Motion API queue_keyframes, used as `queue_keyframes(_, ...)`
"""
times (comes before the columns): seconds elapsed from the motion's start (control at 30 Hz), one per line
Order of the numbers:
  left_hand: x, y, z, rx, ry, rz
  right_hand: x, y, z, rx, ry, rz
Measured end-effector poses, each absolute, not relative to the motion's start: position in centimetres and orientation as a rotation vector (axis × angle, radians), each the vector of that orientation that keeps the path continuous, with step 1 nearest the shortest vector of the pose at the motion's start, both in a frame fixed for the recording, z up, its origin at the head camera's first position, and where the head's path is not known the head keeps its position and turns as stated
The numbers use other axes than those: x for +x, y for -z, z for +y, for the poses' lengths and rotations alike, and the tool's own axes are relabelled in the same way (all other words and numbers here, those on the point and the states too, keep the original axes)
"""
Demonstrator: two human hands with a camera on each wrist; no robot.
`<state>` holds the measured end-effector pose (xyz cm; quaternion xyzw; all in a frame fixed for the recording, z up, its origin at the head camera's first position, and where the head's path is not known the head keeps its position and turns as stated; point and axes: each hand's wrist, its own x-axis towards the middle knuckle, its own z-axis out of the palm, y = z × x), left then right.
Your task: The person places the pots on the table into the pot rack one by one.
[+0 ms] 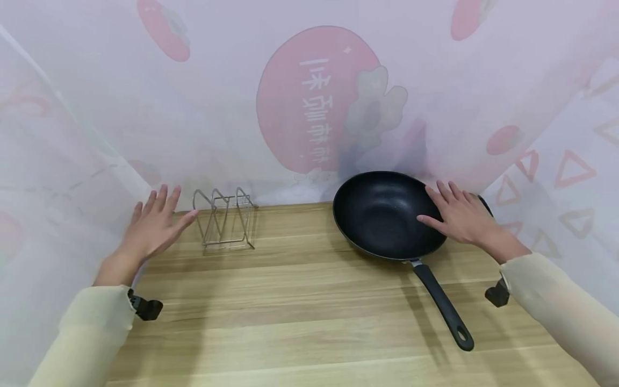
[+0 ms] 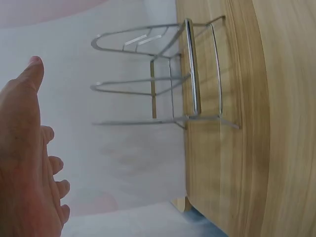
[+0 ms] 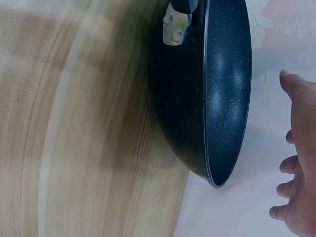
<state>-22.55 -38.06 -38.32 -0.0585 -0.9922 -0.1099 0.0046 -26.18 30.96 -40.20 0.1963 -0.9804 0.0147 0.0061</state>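
Note:
A wire rack (image 1: 227, 220) with several upright loops stands on the wooden table by the back wall. To its left, my left hand (image 1: 153, 228) is raised with fingers spread and holds nothing. The left wrist view shows a gap between that hand (image 2: 24, 163) and the rack (image 2: 192, 74). A black wok (image 1: 387, 215) sits at the right, its long handle (image 1: 445, 309) slanting toward the front right. My right hand (image 1: 461, 215) hovers over the wok's right rim, fingers spread. Seen from the right wrist, this hand (image 3: 301, 148) is apart from the wok (image 3: 227, 94).
The wooden tabletop (image 1: 290, 317) runs up to a pale printed cloth (image 1: 217, 107) at the back. More cloth hangs along the left side (image 1: 43, 215) and right side (image 1: 580, 183). Beyond my right hand, a small dark edge (image 1: 485, 205) shows, mostly hidden.

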Motion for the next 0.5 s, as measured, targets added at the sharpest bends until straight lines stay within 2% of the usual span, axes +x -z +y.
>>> queue_keyframes(0.5,-21.8,39.4,-34.2,-0.243,0.363,-3.069,-24.8,40.9,30.8,0.648,-0.18,-3.081)
